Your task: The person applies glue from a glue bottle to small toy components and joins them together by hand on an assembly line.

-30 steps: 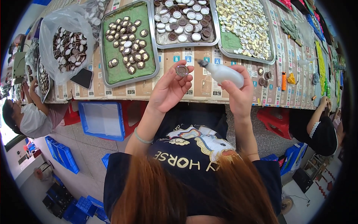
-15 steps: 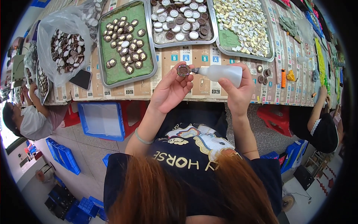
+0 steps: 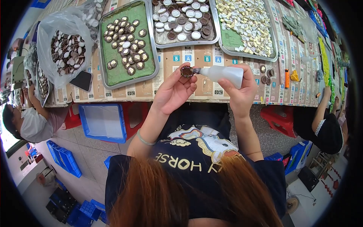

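Observation:
Between the thumb and fingers of my left hand (image 3: 174,90) is a dark brown bottle cap (image 3: 187,72) with a scalloped rim, its hollow side showing. My right hand (image 3: 242,89) is wrapped round a white squeeze bottle (image 3: 223,75), tipped on its side. The bottle's dark nozzle (image 3: 196,70) points left and meets the cap's right edge; whether anything comes out is too small to tell. Behind my hands, a metal tray with a green lining (image 3: 107,75) bears several brown caps with pale gold pieces in their centres.
Farther back stand a tray of white and brown caps (image 3: 166,42) and a tray of small gold and silver pieces (image 3: 231,41). A plastic bag of caps (image 3: 45,56) and a phone (image 3: 81,80) lie left; an orange lighter (image 3: 287,78) lies right. People sit at both sides.
The cap in my left hand has turned and tilted, so its hollow inside shows more. The bottle in my right hand has shifted slightly left.

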Demonstrator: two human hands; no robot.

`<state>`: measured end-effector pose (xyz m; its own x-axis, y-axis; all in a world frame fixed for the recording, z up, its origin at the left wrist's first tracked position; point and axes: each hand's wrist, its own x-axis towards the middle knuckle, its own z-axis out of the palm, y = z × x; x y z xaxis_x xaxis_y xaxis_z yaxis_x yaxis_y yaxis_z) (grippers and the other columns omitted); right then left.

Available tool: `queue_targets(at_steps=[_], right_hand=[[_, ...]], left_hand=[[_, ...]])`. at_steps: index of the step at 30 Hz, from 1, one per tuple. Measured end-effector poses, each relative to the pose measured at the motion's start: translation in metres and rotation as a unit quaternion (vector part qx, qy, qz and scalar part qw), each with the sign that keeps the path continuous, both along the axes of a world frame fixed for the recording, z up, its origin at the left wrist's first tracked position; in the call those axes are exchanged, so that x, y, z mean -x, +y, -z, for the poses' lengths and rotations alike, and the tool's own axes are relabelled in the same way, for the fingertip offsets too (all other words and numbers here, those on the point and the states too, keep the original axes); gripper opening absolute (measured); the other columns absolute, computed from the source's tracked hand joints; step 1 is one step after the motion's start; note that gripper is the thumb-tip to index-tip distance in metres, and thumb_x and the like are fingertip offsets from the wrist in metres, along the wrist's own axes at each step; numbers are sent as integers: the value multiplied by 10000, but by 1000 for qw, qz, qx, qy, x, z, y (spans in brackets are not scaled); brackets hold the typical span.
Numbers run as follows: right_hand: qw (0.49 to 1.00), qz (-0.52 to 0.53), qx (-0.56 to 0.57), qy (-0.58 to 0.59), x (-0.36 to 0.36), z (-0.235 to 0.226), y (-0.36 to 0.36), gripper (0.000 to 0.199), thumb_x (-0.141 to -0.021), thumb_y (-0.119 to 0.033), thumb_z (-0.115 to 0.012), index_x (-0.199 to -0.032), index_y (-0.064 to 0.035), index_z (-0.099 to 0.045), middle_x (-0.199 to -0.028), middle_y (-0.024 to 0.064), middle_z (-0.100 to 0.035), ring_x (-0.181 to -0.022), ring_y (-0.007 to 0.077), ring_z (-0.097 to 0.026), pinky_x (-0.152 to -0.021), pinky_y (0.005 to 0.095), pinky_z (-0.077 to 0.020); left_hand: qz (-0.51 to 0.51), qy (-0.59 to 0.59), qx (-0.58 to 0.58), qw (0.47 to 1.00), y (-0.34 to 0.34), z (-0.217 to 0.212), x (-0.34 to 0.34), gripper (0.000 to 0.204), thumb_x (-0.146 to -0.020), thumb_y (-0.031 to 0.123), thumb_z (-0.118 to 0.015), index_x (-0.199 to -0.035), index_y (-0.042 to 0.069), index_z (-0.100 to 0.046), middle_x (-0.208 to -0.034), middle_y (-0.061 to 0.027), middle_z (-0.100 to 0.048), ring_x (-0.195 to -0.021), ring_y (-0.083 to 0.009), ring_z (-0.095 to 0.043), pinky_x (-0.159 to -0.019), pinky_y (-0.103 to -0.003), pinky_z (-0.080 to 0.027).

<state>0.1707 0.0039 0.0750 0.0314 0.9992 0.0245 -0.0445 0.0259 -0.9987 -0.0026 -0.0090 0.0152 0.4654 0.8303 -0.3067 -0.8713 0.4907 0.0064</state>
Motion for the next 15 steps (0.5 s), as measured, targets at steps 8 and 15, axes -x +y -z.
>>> queue_targets(at_steps=[8, 15], right_hand=[[998, 5, -36, -48, -3, 0, 0, 311, -657, -68, -712, -872, -22, -491, -838, 43, -545, -744, 84, -525, -620, 204, -440], [990, 30, 12, 139, -8, 0, 4, 319, -681, -51, -684, -917, -30, -470, -849, 42, -547, -753, 87, -529, -651, 199, -440]], left_hand=[[-11, 32, -2, 999, 0, -4, 0, 279, -862, 179, -455, -1118, 68, -448, -1067, -112, -510, -917, -188, -515, -794, -289, -435], [-42, 174, -45, 983, 1, -6, 8, 255, -827, 119, -512, -1068, 56, -455, -1047, -88, -507, -900, -159, -516, -784, -272, -430]])
